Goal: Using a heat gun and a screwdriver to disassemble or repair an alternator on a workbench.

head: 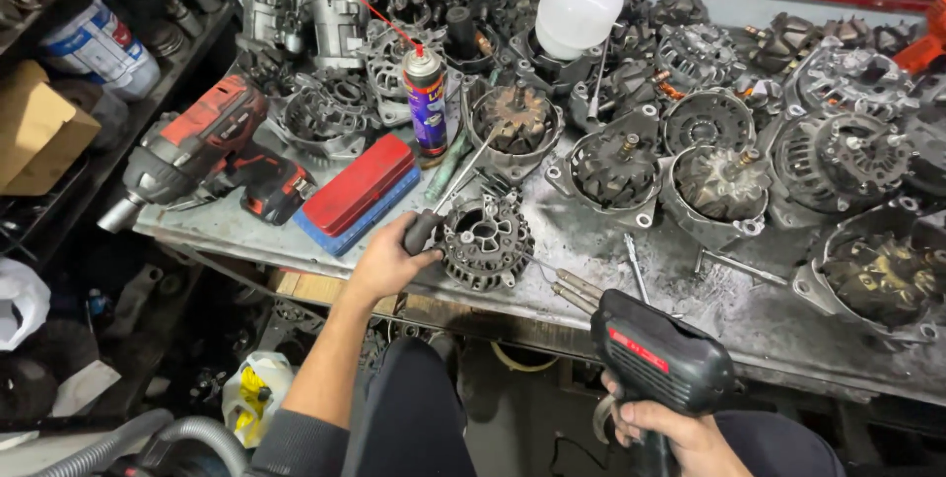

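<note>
Left hand (389, 258) grip clamped on screwdriver (434, 216) handle, heel against alternator housing (485, 238) at surface (690, 300) front edge, 9 o'clock side: steadies part. Right hand (680, 433) grip closed around black power tool (660, 359), held off surface at 5 o'clock, clear of housing.

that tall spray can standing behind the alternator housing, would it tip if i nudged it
Probably yes: the spray can stands upright, tall and narrow on a small base. Once down, its round body would likely roll. Alternator parts crowd close beside it, so it might just lean against them.
</note>
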